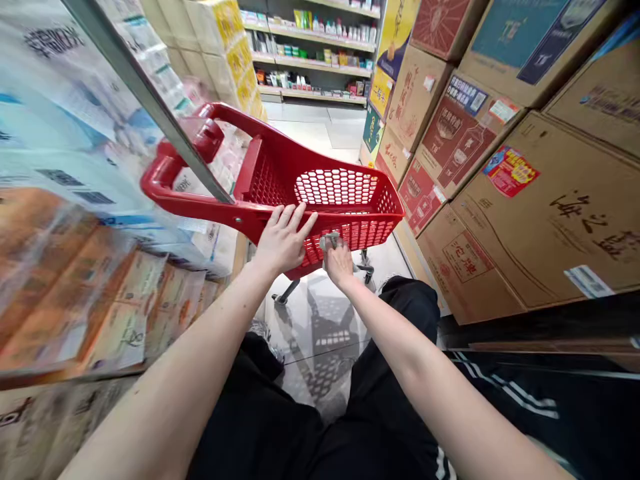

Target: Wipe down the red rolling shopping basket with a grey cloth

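A red cart [280, 157] stands on the pale floor [320, 300], just past the person's knees. It lies across the view, long way from left to right: its handle [165, 193] is up at the left and its front end is at the right. So the near side [370, 232], full of small holes, faces the person, and both arms reach straight out to it. The right hand [341, 261] has its fingers bunched up and clamped on a grey cloth [329, 241]. The cloth is at the ends of these fingers, on the side away from the person, up against the holes and below the rim [350, 215]. I cannot tell how hard it is pressed. The left hand [285, 239] is just to the left of the cloth and near it, but it holds no cloth. Its fingers are a little apart and rest on the rim, with the thumb out toward the right. The right hand is nearer to the front end, and the left hand is nearer to the handle. Big boxes [550, 220] are stacked on the right, soft packs [145, 300] fill the left, and shelves [320, 63] stand at the far end.
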Available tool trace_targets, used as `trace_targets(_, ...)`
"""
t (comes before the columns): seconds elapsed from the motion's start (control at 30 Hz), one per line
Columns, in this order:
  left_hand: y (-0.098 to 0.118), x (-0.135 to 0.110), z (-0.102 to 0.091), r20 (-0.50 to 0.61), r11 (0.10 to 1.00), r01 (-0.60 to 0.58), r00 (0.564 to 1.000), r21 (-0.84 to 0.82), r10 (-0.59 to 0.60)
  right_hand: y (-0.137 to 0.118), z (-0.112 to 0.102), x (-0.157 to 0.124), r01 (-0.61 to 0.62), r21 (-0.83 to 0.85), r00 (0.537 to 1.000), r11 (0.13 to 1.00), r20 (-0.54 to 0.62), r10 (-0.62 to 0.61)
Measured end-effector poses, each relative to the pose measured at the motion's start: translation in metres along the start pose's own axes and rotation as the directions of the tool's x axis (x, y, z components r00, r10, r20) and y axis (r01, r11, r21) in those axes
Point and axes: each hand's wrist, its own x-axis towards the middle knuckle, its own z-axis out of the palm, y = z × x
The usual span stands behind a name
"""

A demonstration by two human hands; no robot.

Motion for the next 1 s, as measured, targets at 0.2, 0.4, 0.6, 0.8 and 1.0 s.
trace_targets(0.2,-0.014,-0.005,-0.002,-0.012,0.998,-0.060,0.998,-0.030,0.060,0.010,-0.014,0.003,0.067,-0.081,0.995,0.994,0.081,-0.061)
trace_targets(0.4,-0.041,-0.029,-0.019,-0.114,0.999,0.035,0.993,0.000,-0.034,0.016,-0.022,0.004,0.059,-0.070,0.996,0.996,0.065,-0.055)
trace_targets(0.6,-0.039,-0.032,-0.017,-0.116,0.999,0.035,0.992,-0.039,-0.039,0.004,-0.021,-0.010,0.152,0.050,0.987,0.987,0.050,-0.154)
trace_targets(0.8,-0.032,-0.030,-0.018,-0.084,0.998,0.052,0.995,-0.046,-0.056,-0.018,-0.023,0.006,0.084,-0.013,0.989,0.996,0.119,-0.082)
trace_targets(1.0,-0.021,-0.028,-0.015,-0.081,0.993,0.106,0.991,-0.053,-0.110,-0.007,-0.025,0.002,0.171,-0.031,0.981,0.985,0.098,-0.168)
